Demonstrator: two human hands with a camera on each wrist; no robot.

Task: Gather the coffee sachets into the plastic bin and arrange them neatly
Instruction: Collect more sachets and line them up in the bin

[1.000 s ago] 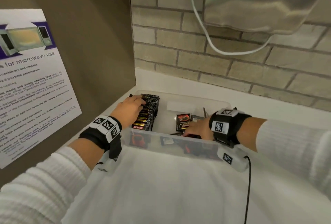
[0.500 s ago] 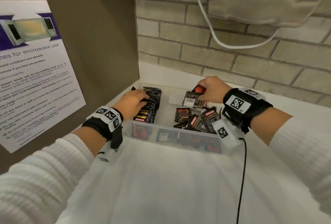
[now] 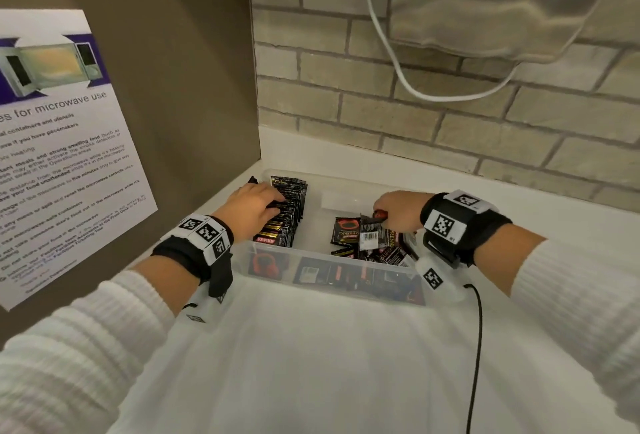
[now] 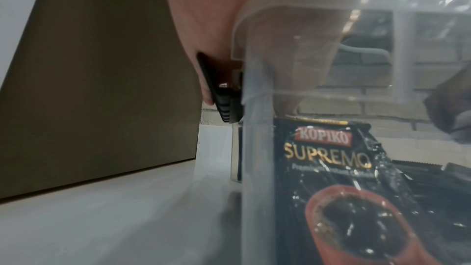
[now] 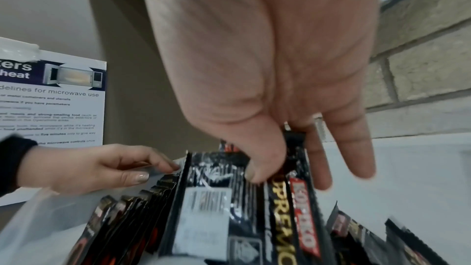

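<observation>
A clear plastic bin (image 3: pixel 332 269) stands on the white counter. Along its left side runs a row of upright black Kopiko sachets (image 3: pixel 289 211). My left hand (image 3: pixel 256 206) sits on that row, thumb and fingers curled round the sachet tops (image 5: pixel 178 170). Through the bin wall (image 4: pixel 254 148) the left wrist view shows the front sachet (image 4: pixel 331 178). My right hand (image 3: pixel 394 213) pinches a few sachets (image 3: pixel 372 234) over the loose pile (image 3: pixel 381 253) on the bin's right side. The thumb (image 5: pixel 254 172) presses them against the fingers; one shows its barcode (image 5: pixel 209 205).
A brown side panel with a microwave notice (image 3: pixel 62 156) stands close on the left. A brick wall (image 3: pixel 433 128) rises behind the bin, with a metal appliance (image 3: pixel 491 0) and a white cable above. A black cable (image 3: pixel 478 336) hangs from my right wrist over the counter (image 3: pixel 311 364).
My right hand has lifted a few sachets out of the loose pile and now holds them above the bin's right side. My left hand has stayed on the row.
</observation>
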